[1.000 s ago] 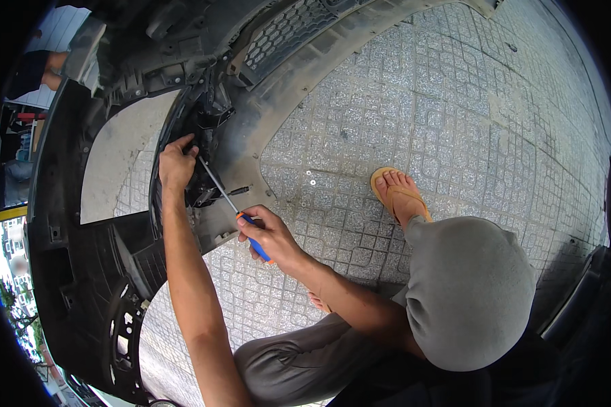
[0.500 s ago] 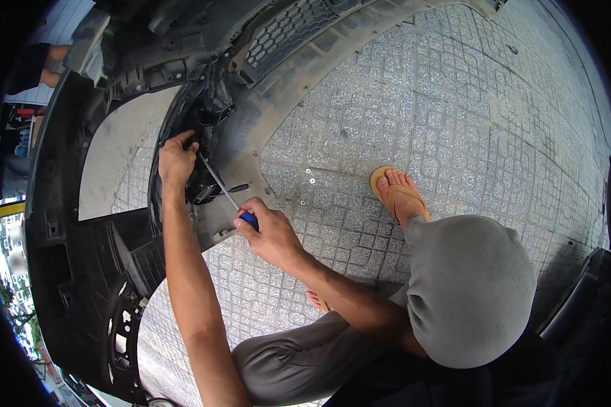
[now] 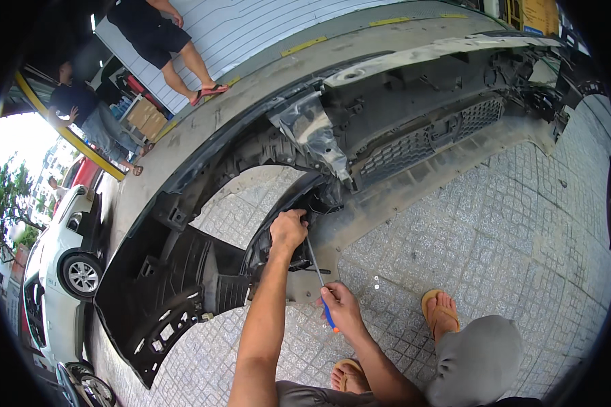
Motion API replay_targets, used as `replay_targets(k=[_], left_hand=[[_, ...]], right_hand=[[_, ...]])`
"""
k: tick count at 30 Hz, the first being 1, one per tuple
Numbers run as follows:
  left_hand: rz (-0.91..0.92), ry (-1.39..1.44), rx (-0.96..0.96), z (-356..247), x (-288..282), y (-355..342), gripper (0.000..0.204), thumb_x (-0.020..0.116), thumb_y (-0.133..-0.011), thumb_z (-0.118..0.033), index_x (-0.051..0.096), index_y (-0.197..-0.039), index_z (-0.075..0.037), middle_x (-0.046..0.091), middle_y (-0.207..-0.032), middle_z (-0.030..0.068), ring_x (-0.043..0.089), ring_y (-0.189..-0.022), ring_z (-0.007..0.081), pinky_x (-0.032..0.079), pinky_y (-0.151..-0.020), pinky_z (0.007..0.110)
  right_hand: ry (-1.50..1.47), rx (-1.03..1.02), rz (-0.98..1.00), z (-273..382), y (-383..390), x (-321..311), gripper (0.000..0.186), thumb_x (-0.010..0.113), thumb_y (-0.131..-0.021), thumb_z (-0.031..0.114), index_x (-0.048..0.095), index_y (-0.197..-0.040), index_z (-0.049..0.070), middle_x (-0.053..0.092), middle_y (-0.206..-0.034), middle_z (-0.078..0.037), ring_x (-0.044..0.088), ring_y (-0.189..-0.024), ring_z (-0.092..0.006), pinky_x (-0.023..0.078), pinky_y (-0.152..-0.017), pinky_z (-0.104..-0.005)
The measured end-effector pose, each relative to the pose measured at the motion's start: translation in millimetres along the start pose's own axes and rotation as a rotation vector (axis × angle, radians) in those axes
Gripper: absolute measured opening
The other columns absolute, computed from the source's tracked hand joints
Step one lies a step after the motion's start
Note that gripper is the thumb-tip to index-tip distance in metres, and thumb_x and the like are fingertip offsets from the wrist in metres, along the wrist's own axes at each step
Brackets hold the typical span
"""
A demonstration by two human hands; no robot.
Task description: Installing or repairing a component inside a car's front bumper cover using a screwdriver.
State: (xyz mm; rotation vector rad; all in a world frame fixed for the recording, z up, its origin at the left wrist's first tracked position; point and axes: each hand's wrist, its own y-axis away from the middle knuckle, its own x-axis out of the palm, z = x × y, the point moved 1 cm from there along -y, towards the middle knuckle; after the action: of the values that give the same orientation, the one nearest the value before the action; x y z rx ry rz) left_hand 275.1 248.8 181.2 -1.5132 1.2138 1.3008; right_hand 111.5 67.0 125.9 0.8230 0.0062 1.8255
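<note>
A large black car bumper (image 3: 163,278) lies inner side up on the paving. My left hand (image 3: 288,229) reaches to the black fitting beside its oval opening, fingers bent in against it. Whatever those fingertips pinch is hidden. My right hand (image 3: 343,309) is closed around a screwdriver (image 3: 329,316) with a blue and orange handle. Its thin metal shaft (image 3: 316,262) slants up and away, and the tip ends out of sight close to my left fingers.
Small pale round pieces (image 3: 377,282) lie on the tiled paving (image 3: 414,224) right of my hands. A mesh grille (image 3: 448,132) sits along the bumper's far part. Two people stand beyond it near a yellow post (image 3: 68,132). A white car (image 3: 71,251) is parked at left.
The view has tilted up, bringing in the whole bumper, people and car. Both hands stay at the same fitting. My right hand's hold has shifted, and more of the screwdriver handle shows.
</note>
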Motion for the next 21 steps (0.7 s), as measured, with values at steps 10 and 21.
replay_targets(k=[10, 21], left_hand=[[-0.044, 0.028, -0.079, 9, -1, -4, 0.035, 0.075, -0.087, -0.023, 0.075, -0.121, -0.021, 0.075, -0.112, 0.0154, 0.07, -0.108, 0.034, 0.056, -0.094, 0.044], [-0.026, 0.021, -0.033, 5, 2, -5, 0.037, 0.071, -0.087, -0.024, 0.074, -0.124, -0.021, 0.073, -0.119, 0.0138, 0.07, -0.112, 0.0314, 0.054, -0.098, 0.043]], right_hand=[[-0.188, 0.045, 0.103, -6, -14, -7, 0.029, 0.058, -0.105, 0.029, 0.056, -0.119, 0.004, 0.068, -0.09, -0.012, 0.06, -0.056, -0.0173, 0.046, -0.048, -0.0303], [0.965, -0.504, -0.162, -6, -23, -9, 0.051, 0.069, -0.097, 0.035, 0.058, -0.125, -0.005, 0.073, -0.095, -0.019, 0.073, -0.068, -0.0209, 0.057, -0.06, -0.036]])
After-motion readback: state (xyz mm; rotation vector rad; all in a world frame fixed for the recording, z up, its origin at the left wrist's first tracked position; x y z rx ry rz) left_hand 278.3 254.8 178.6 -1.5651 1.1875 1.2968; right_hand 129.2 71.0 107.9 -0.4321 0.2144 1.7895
